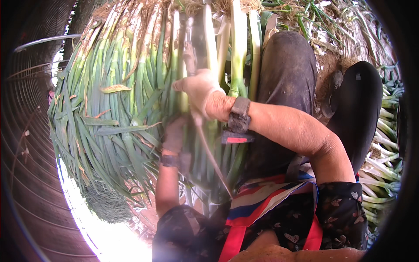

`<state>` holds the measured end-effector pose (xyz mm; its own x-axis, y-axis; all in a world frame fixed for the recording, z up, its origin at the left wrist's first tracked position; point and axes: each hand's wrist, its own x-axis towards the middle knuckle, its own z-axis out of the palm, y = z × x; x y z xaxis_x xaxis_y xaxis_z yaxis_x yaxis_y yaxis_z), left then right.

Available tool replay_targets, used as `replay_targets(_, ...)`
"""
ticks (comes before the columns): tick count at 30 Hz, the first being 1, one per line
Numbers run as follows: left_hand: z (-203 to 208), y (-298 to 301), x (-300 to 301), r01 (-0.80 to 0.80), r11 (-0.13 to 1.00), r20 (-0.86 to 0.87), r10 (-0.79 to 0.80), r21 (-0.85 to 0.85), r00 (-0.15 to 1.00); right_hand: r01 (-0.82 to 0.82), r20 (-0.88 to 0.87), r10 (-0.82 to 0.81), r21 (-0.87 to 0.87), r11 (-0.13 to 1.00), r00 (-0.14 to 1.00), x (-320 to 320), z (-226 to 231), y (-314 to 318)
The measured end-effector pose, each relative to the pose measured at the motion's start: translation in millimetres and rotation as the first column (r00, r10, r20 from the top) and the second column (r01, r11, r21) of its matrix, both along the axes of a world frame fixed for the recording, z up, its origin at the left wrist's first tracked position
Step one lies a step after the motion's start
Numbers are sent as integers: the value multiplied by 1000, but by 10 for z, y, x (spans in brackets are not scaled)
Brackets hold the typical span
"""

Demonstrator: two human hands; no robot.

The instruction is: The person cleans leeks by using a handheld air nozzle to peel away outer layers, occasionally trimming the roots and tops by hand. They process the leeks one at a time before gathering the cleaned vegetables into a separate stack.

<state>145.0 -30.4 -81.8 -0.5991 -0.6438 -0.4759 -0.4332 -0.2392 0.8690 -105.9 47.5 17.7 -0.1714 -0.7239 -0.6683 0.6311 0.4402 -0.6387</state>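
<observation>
My right hand (198, 89), in a whitish glove, is closed around a blurred air blow gun (189, 56) that points toward the root ends of the green onions. A thin hose (211, 153) runs from below that hand to my lap. Nearer to me, my left hand (173, 133), in a greyish glove and smeared by motion, is closed on the leafy part of a green onion (184, 102). Several pale, clean-stemmed green onions (237, 43) lie to the right of it, against my leg. To the left spreads a thick pile of green onions (113, 83) with brown, dirt-marked outer skins.
My bent knee (288, 61) stands right beside the onions. More pale-stemmed onions (384, 174) lie along the far right. Leaf scraps and roots (323, 26) cover the ground at the back right. A ribbed curved wall (30, 144) rises at the left.
</observation>
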Motion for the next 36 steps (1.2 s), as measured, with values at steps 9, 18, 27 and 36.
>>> replay_targets(9, 26, 354, -431, 58, 873, 365, 142, -485, 920, 13, -1, -13, -2, 1000, 1000, -270, -41, -170)
replay_targets(18, 54, 309, -433, 518, 158, 517, -53, -841, 855, 100, 89, -92, -91, 991, 992, 427, 132, 623)
replay_targets(27, 93, -277, -838, 355, -270, 394, -103, -895, 913, -7, 139, 5, 12, 1000, 990, 504, -70, 618)
replay_targets(36, -373, -860, -1083, 794, -61, 644, 549, -605, 533, -148, 142, 148, -12, 989, 979, 509, -19, 509)
